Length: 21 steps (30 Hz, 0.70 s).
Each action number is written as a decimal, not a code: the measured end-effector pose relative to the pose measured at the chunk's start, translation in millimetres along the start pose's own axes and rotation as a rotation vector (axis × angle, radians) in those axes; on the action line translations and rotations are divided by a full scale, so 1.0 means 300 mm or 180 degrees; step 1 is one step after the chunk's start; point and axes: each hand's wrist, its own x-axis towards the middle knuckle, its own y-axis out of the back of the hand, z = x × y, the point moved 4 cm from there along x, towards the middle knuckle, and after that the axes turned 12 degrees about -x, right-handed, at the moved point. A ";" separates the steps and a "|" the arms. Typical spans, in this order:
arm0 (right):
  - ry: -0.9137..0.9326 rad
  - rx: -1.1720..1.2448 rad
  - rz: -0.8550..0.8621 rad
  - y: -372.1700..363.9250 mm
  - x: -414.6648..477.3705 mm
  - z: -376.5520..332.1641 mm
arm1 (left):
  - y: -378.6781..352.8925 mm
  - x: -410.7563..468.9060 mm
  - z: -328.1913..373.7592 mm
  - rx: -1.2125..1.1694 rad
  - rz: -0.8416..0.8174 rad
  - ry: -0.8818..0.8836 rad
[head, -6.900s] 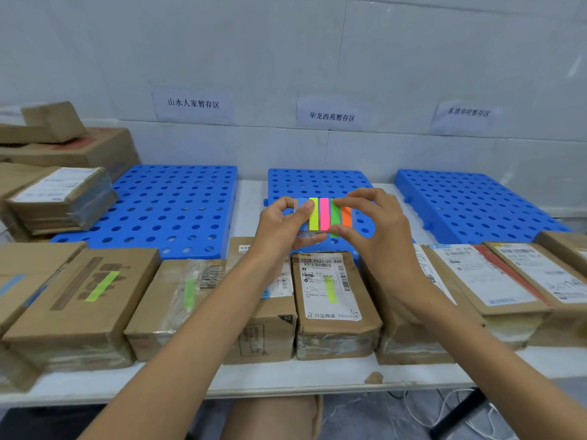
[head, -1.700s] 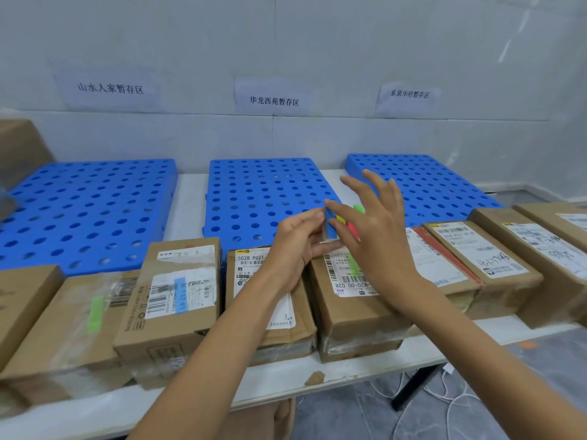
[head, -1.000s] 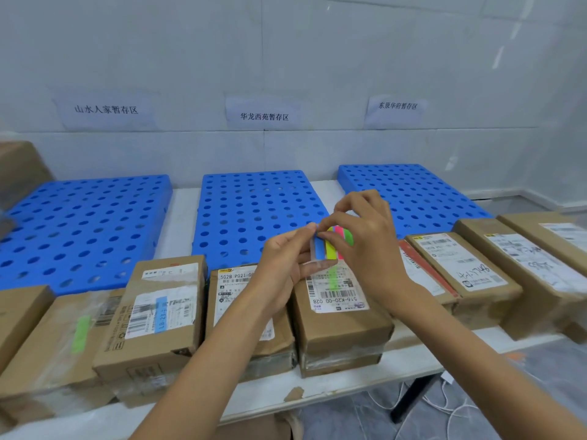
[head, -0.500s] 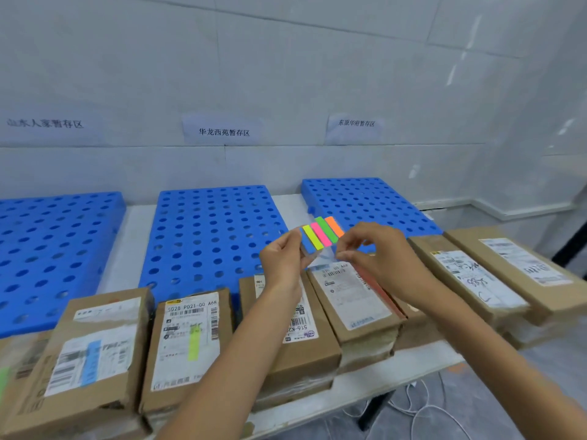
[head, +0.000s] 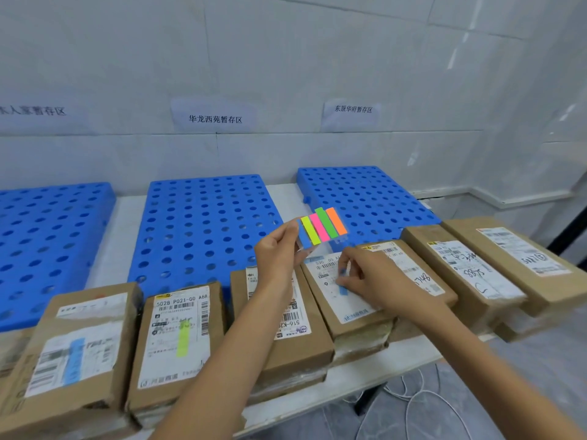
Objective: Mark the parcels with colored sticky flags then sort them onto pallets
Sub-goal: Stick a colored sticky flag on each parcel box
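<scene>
Fingers of the right hand are pinching a blue flag and laying it onto the parcel label, where the colour will show from above. The left hand is pinching the flag pad by its lower edge, holding it up close by, handy for another strip. Parcels are lining the counter front, with the blue pallets lying behind.

Bright even indoor light, glare streaks on wall tiles, wide-angle edge bending
</scene>
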 end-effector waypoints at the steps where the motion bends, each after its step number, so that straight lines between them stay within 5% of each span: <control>1: -0.0060 0.0149 0.0090 -0.004 -0.001 0.011 | 0.004 0.003 0.001 -0.0055 0.0006 0.0000; 11: -0.0603 0.0901 0.1847 0.036 -0.026 0.064 | 0.001 0.003 -0.002 0.0245 -0.0312 0.0093; 14: -0.0196 0.0348 0.2544 0.108 -0.057 0.019 | -0.015 0.001 -0.009 0.0678 -0.0609 0.0058; 21: 0.0633 -0.1163 0.2571 0.071 -0.018 -0.064 | -0.040 -0.030 -0.016 0.0729 -0.0961 0.0201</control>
